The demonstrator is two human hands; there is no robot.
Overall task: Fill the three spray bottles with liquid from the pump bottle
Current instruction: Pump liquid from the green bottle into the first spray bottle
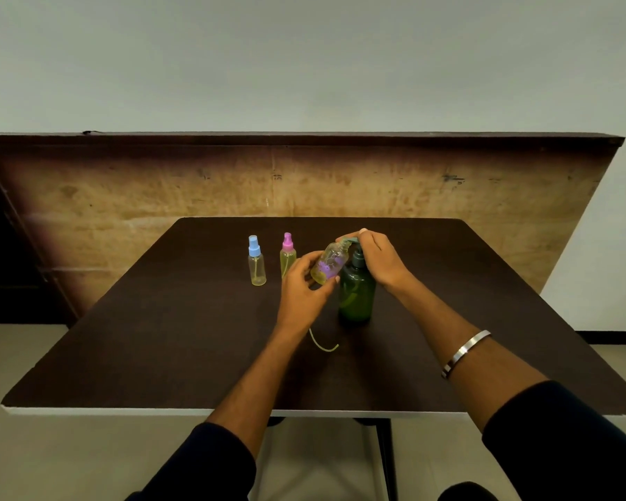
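Note:
A dark green pump bottle (356,296) stands upright on the dark table (159,356). My right hand (380,260) rests on its pump head, fingers curled over the top. My left hand (304,283) grips a small clear spray bottle (330,263) with a purple print, tilted with its open neck under the pump spout. A little yellowish liquid lies in its base. Left of it stand a blue-capped spray bottle (256,262) and a pink-capped spray bottle (287,255), both upright with caps on. A thin curved dip tube (322,343) lies on the table by my left wrist; its spray head is hidden.
A tall wooden board (304,186) stands behind the table's far edge. The table's white front edge (196,412) runs close to me. A metal bangle (465,352) is on my right forearm.

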